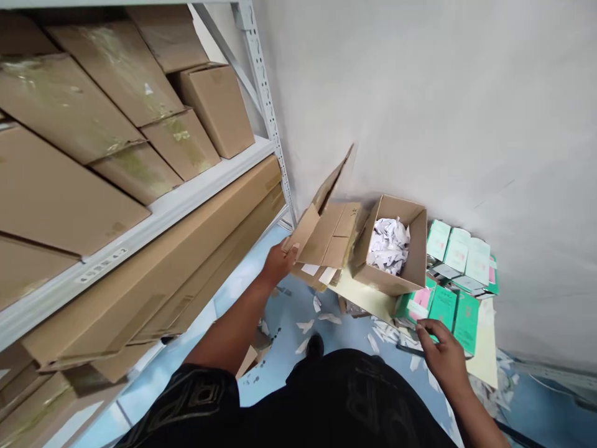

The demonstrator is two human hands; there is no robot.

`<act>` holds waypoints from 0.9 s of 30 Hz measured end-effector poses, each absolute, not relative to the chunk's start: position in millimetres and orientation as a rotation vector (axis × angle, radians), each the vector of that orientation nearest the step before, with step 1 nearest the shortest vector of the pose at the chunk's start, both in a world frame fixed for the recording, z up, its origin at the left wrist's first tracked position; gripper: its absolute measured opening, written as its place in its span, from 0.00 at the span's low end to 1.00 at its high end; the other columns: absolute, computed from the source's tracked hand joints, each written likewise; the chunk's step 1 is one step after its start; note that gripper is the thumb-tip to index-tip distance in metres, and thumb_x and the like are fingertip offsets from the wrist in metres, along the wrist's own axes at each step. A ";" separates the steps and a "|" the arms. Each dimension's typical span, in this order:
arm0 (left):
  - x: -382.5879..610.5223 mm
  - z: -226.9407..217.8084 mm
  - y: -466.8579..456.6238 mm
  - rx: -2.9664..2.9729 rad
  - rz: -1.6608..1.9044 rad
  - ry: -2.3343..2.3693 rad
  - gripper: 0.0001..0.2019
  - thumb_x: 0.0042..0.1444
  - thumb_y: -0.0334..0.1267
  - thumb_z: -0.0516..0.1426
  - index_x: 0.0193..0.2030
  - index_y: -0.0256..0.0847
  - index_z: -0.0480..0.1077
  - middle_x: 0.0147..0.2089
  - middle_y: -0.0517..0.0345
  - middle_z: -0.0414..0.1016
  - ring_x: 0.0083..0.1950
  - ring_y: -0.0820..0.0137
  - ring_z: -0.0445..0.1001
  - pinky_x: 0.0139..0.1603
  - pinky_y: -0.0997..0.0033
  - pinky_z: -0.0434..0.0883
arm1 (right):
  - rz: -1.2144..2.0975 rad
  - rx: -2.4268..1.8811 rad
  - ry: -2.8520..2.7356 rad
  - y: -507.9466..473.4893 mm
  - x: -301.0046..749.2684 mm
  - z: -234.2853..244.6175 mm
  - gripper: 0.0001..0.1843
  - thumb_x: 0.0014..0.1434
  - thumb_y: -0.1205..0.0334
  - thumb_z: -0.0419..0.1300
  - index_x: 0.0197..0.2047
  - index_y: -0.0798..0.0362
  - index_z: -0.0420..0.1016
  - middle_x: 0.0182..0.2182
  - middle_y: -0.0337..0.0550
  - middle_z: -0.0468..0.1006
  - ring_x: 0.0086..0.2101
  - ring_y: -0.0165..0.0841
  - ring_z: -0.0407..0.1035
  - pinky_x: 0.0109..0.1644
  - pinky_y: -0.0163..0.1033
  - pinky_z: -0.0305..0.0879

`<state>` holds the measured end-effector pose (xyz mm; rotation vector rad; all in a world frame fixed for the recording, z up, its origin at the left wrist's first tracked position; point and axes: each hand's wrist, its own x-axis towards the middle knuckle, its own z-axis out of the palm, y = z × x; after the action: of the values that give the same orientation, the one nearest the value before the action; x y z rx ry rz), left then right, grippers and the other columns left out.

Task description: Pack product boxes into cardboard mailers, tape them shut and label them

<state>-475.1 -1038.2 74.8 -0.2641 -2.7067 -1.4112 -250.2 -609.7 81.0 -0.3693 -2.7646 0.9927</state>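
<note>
My left hand [280, 260] grips the edge of a flattened cardboard box [308, 233], whose upper part tilts up toward the wall. More folded cardboard [333, 239] lies just beyond it, with white paper pieces at its lower edge. My right hand [441, 348] hovers over the near edge of several green boxes [443, 308]. Its fingers are loosely curled, thumb apart, and I see nothing held in it. Between the hands stands an open carton [394, 286] filled with crumpled white paper [389, 246].
On my left, a metal shelf [205, 180] bears several taped cartons [219, 109]. A pale board [361, 295] sits under the open carton. More green-and-white boxes [459, 252] stand by the wall. Paper scraps [305, 326] litter the blue floor [284, 361] near my foot.
</note>
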 end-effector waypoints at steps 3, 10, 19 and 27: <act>-482.7 30.5 -1011.6 -0.401 -1.122 -3.047 0.24 0.71 0.43 0.49 0.69 0.39 0.67 0.62 0.48 0.78 0.65 0.58 0.74 0.66 0.59 0.69 | 0.973 -0.312 -2.793 -634.8 -252.1 83.2 0.23 0.67 0.39 0.55 0.40 0.49 0.79 0.42 0.48 0.83 0.45 0.43 0.77 0.51 0.46 0.72; -452.7 -48.2 -924.0 -0.673 -0.848 -3.190 0.25 0.64 0.41 0.58 0.68 0.43 0.66 0.64 0.44 0.75 0.66 0.51 0.72 0.72 0.44 0.55 | 0.805 -0.293 -2.900 -648.9 -225.0 89.7 0.20 0.68 0.42 0.55 0.41 0.49 0.79 0.43 0.47 0.83 0.45 0.42 0.78 0.50 0.45 0.73; -452.8 -51.2 -919.6 -0.804 -0.646 -3.228 0.29 0.62 0.43 0.60 0.69 0.40 0.64 0.69 0.39 0.69 0.73 0.51 0.64 0.72 0.42 0.51 | 0.939 -0.059 -3.168 -677.4 -245.6 65.9 0.22 0.70 0.46 0.53 0.49 0.50 0.82 0.49 0.53 0.83 0.50 0.47 0.78 0.57 0.51 0.72; -454.0 -49.9 -914.8 -0.847 -0.646 -3.241 0.21 0.63 0.41 0.58 0.62 0.43 0.73 0.63 0.41 0.76 0.68 0.46 0.68 0.71 0.40 0.54 | 0.633 0.479 -3.233 -814.3 -462.8 66.8 0.25 0.70 0.59 0.49 0.65 0.55 0.73 0.67 0.53 0.70 0.65 0.45 0.61 0.69 0.49 0.56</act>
<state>-454.0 -914.8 -49.9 -0.8474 -3.2406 -0.6464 -462.8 -814.3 66.8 0.4788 -3.2326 0.6331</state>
